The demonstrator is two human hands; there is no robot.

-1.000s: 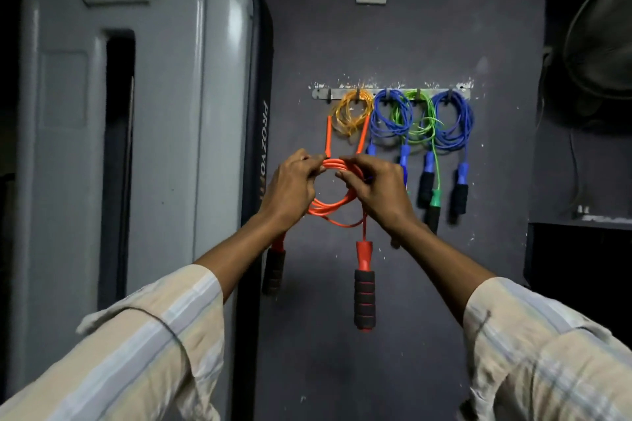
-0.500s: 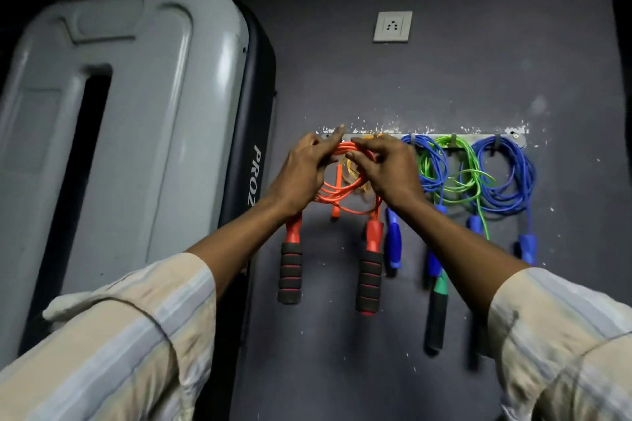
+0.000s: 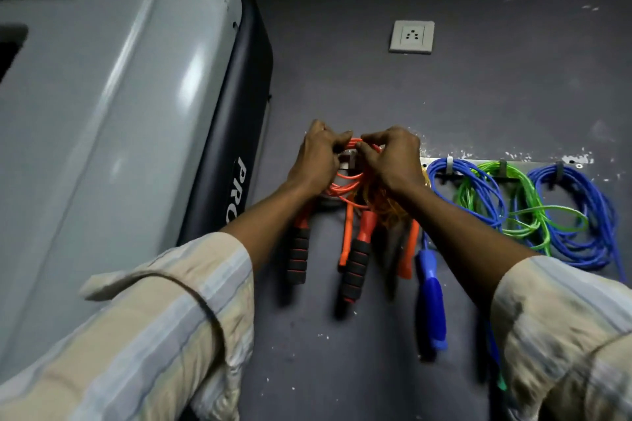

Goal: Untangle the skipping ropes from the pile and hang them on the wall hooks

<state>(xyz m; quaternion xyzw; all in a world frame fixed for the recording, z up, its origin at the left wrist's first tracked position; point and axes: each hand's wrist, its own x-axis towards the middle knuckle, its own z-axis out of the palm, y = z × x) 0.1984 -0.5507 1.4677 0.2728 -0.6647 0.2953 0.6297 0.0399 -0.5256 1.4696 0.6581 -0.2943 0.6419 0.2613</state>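
Trouble looked likeliest at the leftmost hook (image 3: 349, 161), a small grey metal peg at the end of the wall-mounted hook rail (image 3: 578, 164). Both hands had the coiled orange plastic skipping rope (image 3: 345, 179) pinched at the top of its loops, the left hand (image 3: 316, 161) and the right hand (image 3: 393, 161) curled round the strands just in front of that peg. Whether every loop had passed over the peg could not be told, since fingers hid the tip. If only some strands caught, the rest would probably sag and the coil spill open on release. Its two red handles with black foam grips (image 3: 355, 267) hung below against the dark wall, their weight pulling down. Just to the right, a yellow-orange coiled rope (image 3: 383, 202) touched the orange one, so strands could tangle again. Further right, the blue coiled ropes (image 3: 478, 188) and the green coiled rope (image 3: 526, 212) hung on their own hooks, overlapping each other.
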